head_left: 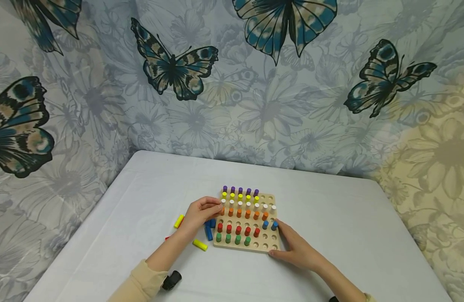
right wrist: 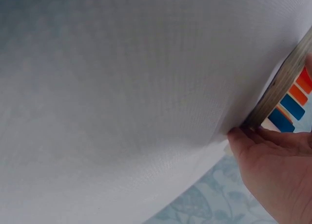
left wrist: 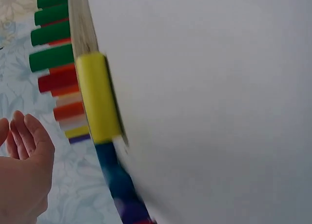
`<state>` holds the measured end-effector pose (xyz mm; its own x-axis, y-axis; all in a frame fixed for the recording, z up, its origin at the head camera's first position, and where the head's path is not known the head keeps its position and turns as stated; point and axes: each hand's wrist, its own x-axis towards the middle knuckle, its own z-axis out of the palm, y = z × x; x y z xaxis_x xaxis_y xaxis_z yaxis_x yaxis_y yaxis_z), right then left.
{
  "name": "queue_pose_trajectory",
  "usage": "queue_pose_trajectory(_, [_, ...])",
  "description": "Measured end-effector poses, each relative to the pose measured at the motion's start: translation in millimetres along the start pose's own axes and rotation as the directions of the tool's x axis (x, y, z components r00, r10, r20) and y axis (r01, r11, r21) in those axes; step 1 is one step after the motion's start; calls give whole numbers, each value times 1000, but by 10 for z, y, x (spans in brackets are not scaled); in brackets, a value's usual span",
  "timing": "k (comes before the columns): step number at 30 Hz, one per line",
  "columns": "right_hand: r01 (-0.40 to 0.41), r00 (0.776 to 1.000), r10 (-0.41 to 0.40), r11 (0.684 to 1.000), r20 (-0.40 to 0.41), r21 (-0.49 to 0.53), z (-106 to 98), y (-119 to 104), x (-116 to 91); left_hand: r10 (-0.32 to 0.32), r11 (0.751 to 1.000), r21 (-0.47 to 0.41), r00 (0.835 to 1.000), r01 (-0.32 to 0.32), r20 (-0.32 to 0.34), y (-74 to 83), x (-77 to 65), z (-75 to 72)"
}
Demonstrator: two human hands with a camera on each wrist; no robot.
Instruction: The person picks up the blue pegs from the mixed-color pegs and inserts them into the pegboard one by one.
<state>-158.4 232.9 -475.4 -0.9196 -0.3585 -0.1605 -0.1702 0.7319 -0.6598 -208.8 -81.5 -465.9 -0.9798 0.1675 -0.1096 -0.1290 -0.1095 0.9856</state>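
A wooden pegboard [head_left: 241,248] lies on the table, with rows of coloured pegs standing in its holes. My left hand [head_left: 202,212] is over the board's left edge, fingertips right at the left ends of the white and orange rows. In the left wrist view, its fingers [left wrist: 33,131] are loosely bent and no peg shows between them. My right hand [head_left: 298,247] holds the board's near right corner, thumb at the front edge and fingers along the right side. Two blue pegs [head_left: 274,226] stand at the right end of their row, close to those fingers.
Loose pegs lie left of the board: a yellow peg [head_left: 200,245], another yellow peg [head_left: 178,221], a blue peg [head_left: 208,232] and some red ones partly hidden by my left arm. A white cloth covers the table [head_left: 330,209]. Butterfly-patterned fabric [head_left: 232,126] hangs behind.
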Motion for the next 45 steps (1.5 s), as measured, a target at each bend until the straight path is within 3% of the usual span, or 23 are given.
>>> queue_pose_trajectory(7, [5, 1000, -5, 1000, -4, -16, -1, 15, 8, 30, 986, 163, 997, -18, -74, -14, -37, -241])
queue_pose_trajectory(10, [7, 1000, -7, 1000, -3, -18, -2, 13, 6, 44, 953, 301, 995, -14, -91, -4, -69, -332])
queue_pose_trajectory(12, [6, 1000, -6, 1000, 0, -17, -2, 10, 5, 57, 908, 420, 994, -12, -95, 4, -92, -384])
queue_pose_trajectory(16, [-1, 1000, 1, 1000, 3, -15, -4, 6, 5, 119, 785, 617, 991, -55, -63, 10, -143, -468])
queue_pose_trajectory(22, [0, 1000, 0, 1000, 2, -9, -7, 0, 2, 213, 614, 774, 977, -152, 23, 17, -197, -513])
queue_pose_trajectory(28, [-3, 1000, 3, 1000, 5, 0, 0, -12, 2, 212, 401, 901, 974, -163, 82, 38, -224, -474])
queue_pose_trajectory(36, [-19, 1000, 19, 1000, 14, 10, -1, -20, 9, 204, 244, 957, 973, -160, 111, 40, -216, -394])
queue_pose_trajectory(38, [-21, 1000, 21, 1000, 13, 6, 1, -21, 9, 202, 216, 963, 973, -158, 114, 39, -212, -380])
queue_pose_trajectory(40, [-22, 1000, 22, 1000, 11, 4, 1, -23, 8, 194, 205, 966, 974, -154, 114, 37, -204, -366])
queue_pose_trajectory(45, [-21, 1000, 21, 1000, 7, 3, 0, -21, 3, 150, 225, 964, 983, -139, 107, 22, -177, -340])
